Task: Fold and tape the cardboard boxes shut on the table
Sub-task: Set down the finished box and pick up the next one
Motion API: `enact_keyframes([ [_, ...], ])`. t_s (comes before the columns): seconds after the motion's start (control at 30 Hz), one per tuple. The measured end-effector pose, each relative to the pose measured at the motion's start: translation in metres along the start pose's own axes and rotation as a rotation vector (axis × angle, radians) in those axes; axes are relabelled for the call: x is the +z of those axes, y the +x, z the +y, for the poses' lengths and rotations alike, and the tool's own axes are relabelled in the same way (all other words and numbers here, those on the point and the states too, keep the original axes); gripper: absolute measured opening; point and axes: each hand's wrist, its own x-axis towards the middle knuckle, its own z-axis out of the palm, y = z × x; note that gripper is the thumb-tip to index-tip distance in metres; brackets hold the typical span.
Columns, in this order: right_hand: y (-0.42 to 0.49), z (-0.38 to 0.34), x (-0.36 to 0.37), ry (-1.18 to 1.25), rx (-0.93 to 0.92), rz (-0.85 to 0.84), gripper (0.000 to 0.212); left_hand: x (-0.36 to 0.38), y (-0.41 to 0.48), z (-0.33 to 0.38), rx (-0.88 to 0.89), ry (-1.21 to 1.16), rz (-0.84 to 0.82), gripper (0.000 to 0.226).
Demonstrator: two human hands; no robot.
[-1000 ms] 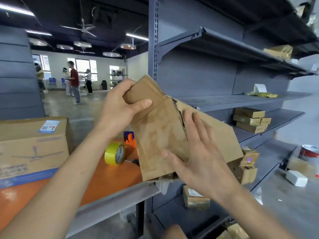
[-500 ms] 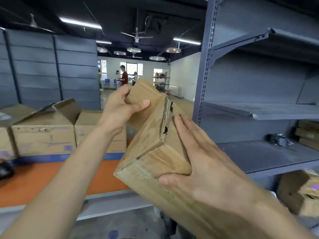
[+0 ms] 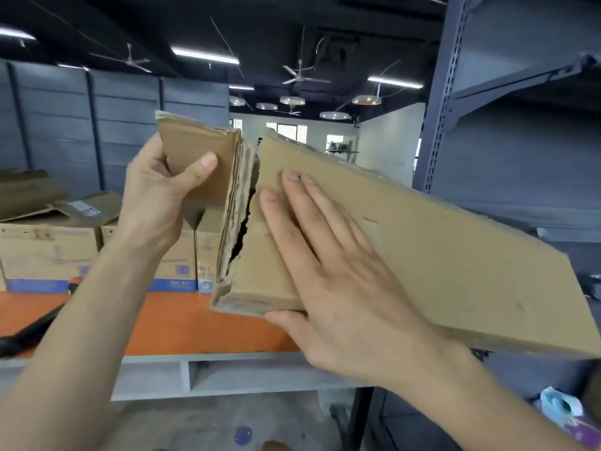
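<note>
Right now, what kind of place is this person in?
Probably a warehouse or packing room: tall grey metal shelving on the right, printed cardboard boxes lined up on an orange table, and ceiling fans overhead.

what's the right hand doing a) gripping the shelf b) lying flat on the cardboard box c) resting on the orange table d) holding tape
b: the right hand lies with straight fingers on the side of the cardboard box, while the left hand grips its end flap.
</note>
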Motion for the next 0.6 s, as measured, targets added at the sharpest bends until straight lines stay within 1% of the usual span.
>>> enact_keyframes([
  [0.13,-0.009,0.002,0.042,0.0,-0.042,-0.007,0.115,-0.022,-0.029,-0.024,-0.04,0.006,0.024,0.034],
  [0.2,-0.02,0.006,0.065,-0.014,-0.051,-0.006,0.112,-0.023,-0.042,-0.039,-0.085,0.017,0.02,0.037],
  [0.27,-0.031,0.014,0.082,-0.025,-0.058,0.002,0.108,-0.02,-0.052,-0.052,-0.134,0.042,-0.014,0.039],
  [0.3,-0.036,0.02,0.086,-0.025,-0.063,0.003,0.108,-0.017,-0.054,-0.056,-0.148,0.065,-0.042,0.035],
  [0.37,-0.044,0.035,0.088,-0.008,-0.071,0.025,0.108,-0.01,-0.054,-0.061,-0.16,0.084,-0.074,0.025],
  [0.43,-0.049,0.05,0.083,0.01,-0.081,0.059,0.104,-0.007,-0.052,-0.061,-0.163,0.063,-0.074,0.022],
  [0.5,-0.053,0.063,0.078,0.05,-0.081,0.069,0.104,-0.004,-0.052,-0.062,-0.184,0.054,-0.1,0.022],
  [0.6,-0.061,0.078,0.078,0.118,-0.035,0.02,0.103,0.003,-0.061,-0.072,-0.29,0.088,-0.09,0.029],
])
